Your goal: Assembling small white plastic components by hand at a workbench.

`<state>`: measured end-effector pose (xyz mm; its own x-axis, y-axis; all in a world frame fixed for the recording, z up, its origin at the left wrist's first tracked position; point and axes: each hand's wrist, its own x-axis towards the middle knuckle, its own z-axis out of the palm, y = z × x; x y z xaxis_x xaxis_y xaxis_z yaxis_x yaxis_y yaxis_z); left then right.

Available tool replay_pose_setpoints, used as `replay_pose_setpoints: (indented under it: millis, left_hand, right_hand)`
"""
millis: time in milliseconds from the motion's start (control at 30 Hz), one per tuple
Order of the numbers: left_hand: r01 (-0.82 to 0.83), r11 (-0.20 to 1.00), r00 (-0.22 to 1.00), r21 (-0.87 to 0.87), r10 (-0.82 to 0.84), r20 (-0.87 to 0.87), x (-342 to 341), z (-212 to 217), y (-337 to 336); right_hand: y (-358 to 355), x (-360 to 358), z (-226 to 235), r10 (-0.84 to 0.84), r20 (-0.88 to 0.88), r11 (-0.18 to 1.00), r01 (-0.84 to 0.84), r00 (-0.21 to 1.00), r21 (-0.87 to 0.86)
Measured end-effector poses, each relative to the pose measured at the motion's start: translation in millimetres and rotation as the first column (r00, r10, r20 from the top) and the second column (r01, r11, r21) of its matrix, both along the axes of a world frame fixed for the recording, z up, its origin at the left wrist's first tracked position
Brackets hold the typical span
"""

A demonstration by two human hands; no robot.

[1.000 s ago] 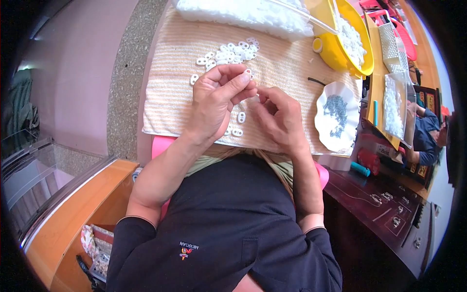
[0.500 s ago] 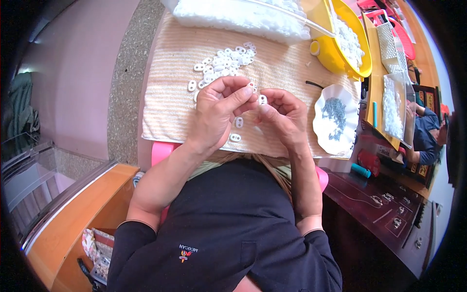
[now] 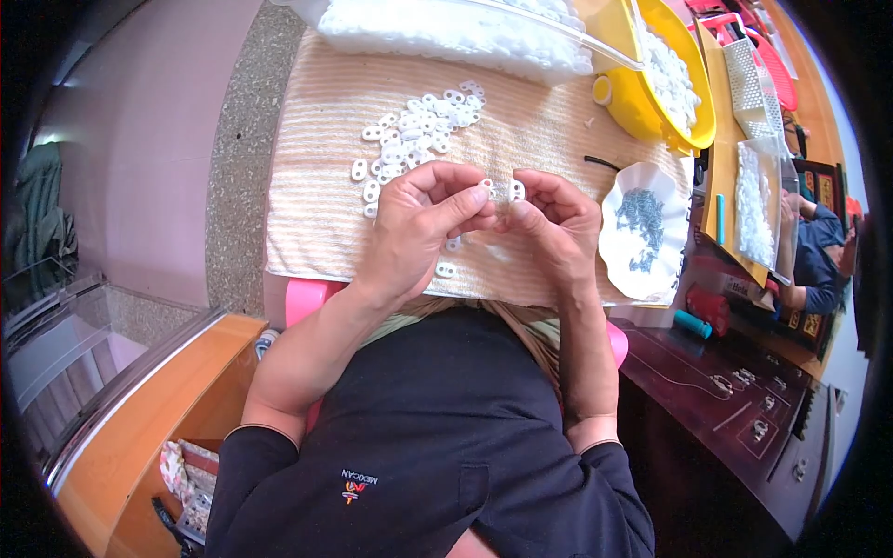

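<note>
My left hand (image 3: 423,219) pinches a small white plastic piece (image 3: 486,186) between thumb and forefinger; the fingertips hide most of it. Close beside it, my right hand (image 3: 558,223) grips a white oval two-hole plastic piece (image 3: 516,191) by thumb and fingers. A narrow gap separates the two held pieces. Beyond my left hand lies a loose pile of similar two-hole pieces (image 3: 423,126) on a striped towel (image 3: 321,121). One more such piece (image 3: 446,270) rests on the towel below my hands, with another partly hidden just above it.
A white scalloped dish (image 3: 619,265) of small dark screw-like parts sits right of my right hand, near a short black strip (image 3: 600,161). At the back stand a clear bin (image 3: 437,58) and a yellow basin (image 3: 699,88) of white pieces. Another person (image 3: 819,246) sits far right.
My right hand has shifted slightly right with its piece, so the gap between the two held pieces is wider. The left hand keeps its pinch.
</note>
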<state>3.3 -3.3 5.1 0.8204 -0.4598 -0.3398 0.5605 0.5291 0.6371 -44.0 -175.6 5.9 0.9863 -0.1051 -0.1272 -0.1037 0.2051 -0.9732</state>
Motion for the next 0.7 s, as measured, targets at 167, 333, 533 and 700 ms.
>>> replay_pose_setpoints:
  millis: [167,333,533,700]
  left_hand:
    - [0.021,0.999,1.000,0.030,-0.021,0.022,-1.0,0.1,-0.3]
    - [0.040,0.998,0.999,0.045,-0.041,0.027,-1.3,1.8,-0.2]
    - [0.060,0.997,0.998,0.040,-0.061,0.024,-1.8,0.5,-0.3]
    - [0.070,0.996,0.997,0.047,-0.071,0.020,-2.0,0.8,-1.3]
  right_hand:
    - [-2.3,-0.5,-1.1,0.000,0.017,1.000,0.001,1.000,-0.012]
    - [-2.5,-0.3,-1.8,-0.012,0.015,1.000,0.012,1.000,-0.010]
    - [-2.7,-0.5,-1.2,-0.006,0.006,1.000,0.006,1.000,-0.018]
    - [-2.9,-2.1,-1.9,-0.013,0.006,1.000,0.013,1.000,-0.004]
